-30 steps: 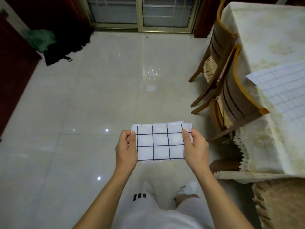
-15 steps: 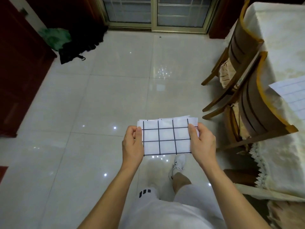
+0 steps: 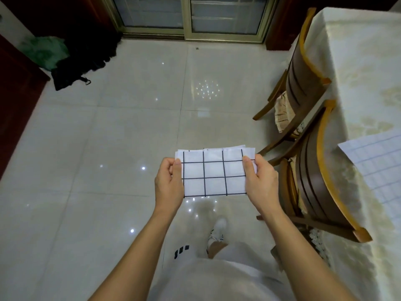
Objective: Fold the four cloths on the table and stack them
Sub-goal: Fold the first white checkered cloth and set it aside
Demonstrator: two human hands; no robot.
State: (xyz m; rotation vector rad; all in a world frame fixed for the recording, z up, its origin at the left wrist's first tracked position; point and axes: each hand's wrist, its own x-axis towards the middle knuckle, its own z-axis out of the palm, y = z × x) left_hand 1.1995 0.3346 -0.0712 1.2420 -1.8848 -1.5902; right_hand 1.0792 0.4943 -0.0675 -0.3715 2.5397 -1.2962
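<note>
Head view. I read the folded cloth (image 3: 214, 171) as the landmark: a white rectangle with a black grid, held flat in the air above the tiled floor (image 3: 121, 131), several layers showing at its far edge.

Left hand (image 3: 169, 183): closed in a pinch on the left short edge of the folded cloth, thumb on top, fingers curled under. Not a full fist; the grip is on the fabric only.

Right hand (image 3: 261, 181): pinching the right short edge of the folded cloth, thumb lying along the top face, remaining fingers beneath and hidden. I cannot tell how far those lower fingers are curled.

Both forearms run down from the folded cloth toward the camera. Below the folded cloth, white trousers and one shoe (image 3: 218, 230) on the floor.

Right of the folded cloth: two wooden chairs (image 3: 312, 170), pushed against the bench (image 3: 358, 61), which carries a pale patterned tablecloth. On the bench, well right of the folded cloth, a second gridded cloth (image 3: 377, 161) lies flat, cut off by the frame edge.

Far beyond the folded cloth: sliding glass door (image 3: 188, 16); to its left, a dark heap and green bag (image 3: 45, 51) on the floor.
</note>
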